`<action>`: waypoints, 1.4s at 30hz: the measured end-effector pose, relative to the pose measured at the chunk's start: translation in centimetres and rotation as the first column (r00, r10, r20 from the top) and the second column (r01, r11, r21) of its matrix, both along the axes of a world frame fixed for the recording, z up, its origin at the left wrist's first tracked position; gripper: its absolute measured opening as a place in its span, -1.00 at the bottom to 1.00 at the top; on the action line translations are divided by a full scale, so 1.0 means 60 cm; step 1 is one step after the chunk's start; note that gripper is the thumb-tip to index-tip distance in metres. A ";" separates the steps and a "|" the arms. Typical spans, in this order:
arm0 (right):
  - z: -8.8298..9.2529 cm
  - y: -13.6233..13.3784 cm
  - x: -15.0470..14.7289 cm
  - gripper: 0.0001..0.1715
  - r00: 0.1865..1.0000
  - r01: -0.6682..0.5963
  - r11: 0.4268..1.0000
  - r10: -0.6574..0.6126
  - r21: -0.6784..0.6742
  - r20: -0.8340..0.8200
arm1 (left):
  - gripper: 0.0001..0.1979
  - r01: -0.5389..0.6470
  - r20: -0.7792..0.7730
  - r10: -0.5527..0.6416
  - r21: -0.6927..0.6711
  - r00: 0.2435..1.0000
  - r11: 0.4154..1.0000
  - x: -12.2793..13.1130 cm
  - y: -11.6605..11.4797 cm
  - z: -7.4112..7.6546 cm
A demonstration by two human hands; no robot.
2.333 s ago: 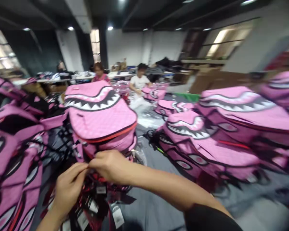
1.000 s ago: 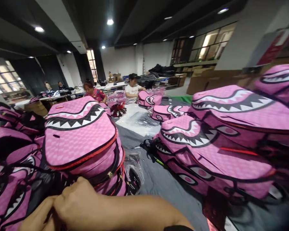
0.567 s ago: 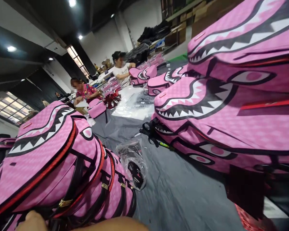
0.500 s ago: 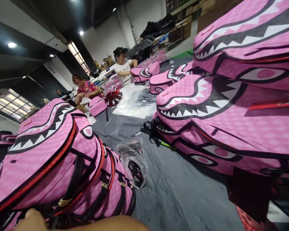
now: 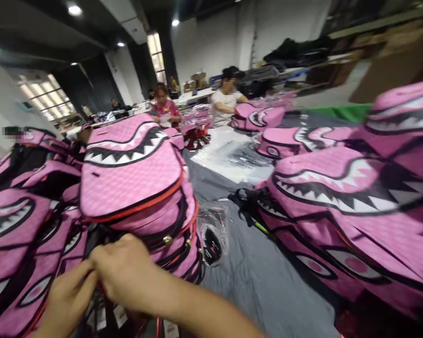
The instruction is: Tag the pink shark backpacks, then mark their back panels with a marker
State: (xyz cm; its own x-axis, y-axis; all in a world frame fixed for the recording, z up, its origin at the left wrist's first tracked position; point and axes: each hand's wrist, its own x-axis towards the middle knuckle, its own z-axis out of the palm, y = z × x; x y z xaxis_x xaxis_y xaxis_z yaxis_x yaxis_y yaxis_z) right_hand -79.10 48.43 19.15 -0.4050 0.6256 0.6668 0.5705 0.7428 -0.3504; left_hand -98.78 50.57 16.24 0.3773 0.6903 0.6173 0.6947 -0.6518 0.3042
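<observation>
Head view: your left hand [image 5: 68, 293] and right hand [image 5: 127, 267] meet before a stack of pink bags [image 5: 130, 188]

The stack stands left of centre on the grey cloth [image 5: 243, 267], just beyond your 2 hands. Its top bag bears a printed mouth with white teeth; red trim follows its near edge, and gold fittings [image 5: 167, 240] show lower down. The fingers of both your hands are bent inward and come together at the near left of the stack; whether they grip anything cannot be told, the space between them being hidden. Your right forearm [image 5: 197, 300] enters from the lower right. Beneath your hands lie white tags [image 5: 120, 315], partly covered. Just right of the stack rests a clear plastic packet [image 5: 216, 225] with a dark item inside. More pink bags [image 5: 17, 216] flank you at left, and a larger heap [image 5: 324, 220] at right. Farther off, 2 co-workers are visible: 1 in a white shirt [image 5: 223, 101], near a smaller pink bag [image 5: 257, 117], and 1 in a patterned top [image 5: 169, 109].
</observation>
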 end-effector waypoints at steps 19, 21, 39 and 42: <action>-0.008 -0.011 -0.079 -0.80 0.930 0.359 0.898 -0.368 -0.252 0.012 | -0.85 0.207 0.142 -0.174 -0.268 0.974 0.941 -0.029 0.012 -0.017; -0.008 -0.013 -0.087 -0.81 0.924 0.363 0.891 -0.382 -0.272 -0.020 | -0.87 0.226 0.184 -0.180 -0.277 0.966 0.934 -0.033 0.015 -0.016; 0.001 -0.022 -0.046 -0.92 0.988 0.122 0.970 -0.138 -0.209 -0.068 | -0.84 -0.130 0.181 0.133 -0.027 0.975 0.991 0.005 -0.034 -0.011; 0.001 -0.019 -0.020 -0.84 0.997 0.047 0.975 -0.060 -0.217 -0.057 | -0.81 -0.202 0.114 0.209 -0.067 0.971 0.977 0.021 -0.062 -0.011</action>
State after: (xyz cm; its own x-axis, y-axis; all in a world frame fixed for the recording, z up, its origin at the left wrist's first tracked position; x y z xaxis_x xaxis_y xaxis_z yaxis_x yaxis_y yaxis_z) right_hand -80.32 47.26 19.23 -0.3289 0.7766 0.5374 0.5792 0.6153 -0.5347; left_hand -97.53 46.85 15.58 0.1495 0.7795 0.6084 0.7684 -0.4788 0.4246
